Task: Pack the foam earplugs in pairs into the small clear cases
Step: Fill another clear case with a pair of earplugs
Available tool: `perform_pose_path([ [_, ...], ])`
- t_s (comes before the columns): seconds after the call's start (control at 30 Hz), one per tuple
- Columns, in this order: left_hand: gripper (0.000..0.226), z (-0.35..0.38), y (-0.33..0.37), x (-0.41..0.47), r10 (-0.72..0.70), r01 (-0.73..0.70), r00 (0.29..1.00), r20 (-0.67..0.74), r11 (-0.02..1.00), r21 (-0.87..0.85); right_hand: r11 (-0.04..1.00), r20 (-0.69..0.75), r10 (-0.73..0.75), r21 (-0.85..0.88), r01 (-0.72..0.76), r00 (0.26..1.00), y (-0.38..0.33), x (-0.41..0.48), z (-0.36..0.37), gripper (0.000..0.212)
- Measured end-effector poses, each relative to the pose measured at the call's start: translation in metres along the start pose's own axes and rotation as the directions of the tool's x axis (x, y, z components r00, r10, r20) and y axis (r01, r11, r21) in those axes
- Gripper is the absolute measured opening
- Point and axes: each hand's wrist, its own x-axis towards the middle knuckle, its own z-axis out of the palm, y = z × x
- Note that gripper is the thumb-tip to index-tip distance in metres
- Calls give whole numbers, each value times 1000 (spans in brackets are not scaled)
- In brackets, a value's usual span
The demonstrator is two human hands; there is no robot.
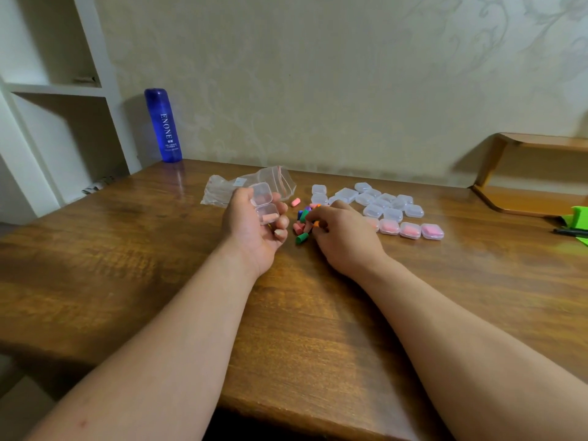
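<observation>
Left hand (251, 237) holds small clear plastic case (265, 205), lid wallward. Right hand (345, 238) atop coloured foam earplugs (301, 239), grip unclear.

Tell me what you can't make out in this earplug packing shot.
Head view only.
What the right hand pinches, if anything: its knuckles hide the grip.
Earplug pile count: that hand covers part.
Open case in the left hand: contents blurred.
Green object: cut off by the right edge.

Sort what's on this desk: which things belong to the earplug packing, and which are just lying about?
Job: open case in left hand, loose earplugs at right hand, empty cases, filled cases.
Lying about: blue bottle, zip bag, black pen, green object.
</observation>
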Motion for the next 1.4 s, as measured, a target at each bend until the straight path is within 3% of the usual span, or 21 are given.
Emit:
perform_pose_path([
  [0.23, 46, -3, -4, -1, -2, 1, 1000, 9, 1000, 29, 1000, -16, -19, -17, 19, 1000, 0, -3, 3, 12],
  [1.0, 44, -2, -3, 1, 27, -31, 999, 28, 989, 146, 999, 23, -48, -21, 48, 999, -2, 6, 7, 13],
  [1.2, 41, 6, -12, -2, -7, -20, 994, 106, 969, 246, 975, -198, 78, 218, -34, 977, 6, 5, -8, 12],
  [1.3, 38, 9, -12, -1, -36, -13, 978, 204, 972, 234, 957, -286, 34, 285, 51, 958, -5, 5, -15, 17],
  [1.4, 38, 6, -15, 2, -47, -30, 957, 286, 965, 259, 943, -278, -57, 299, 143, 959, -18, 1, -15, 14],
])
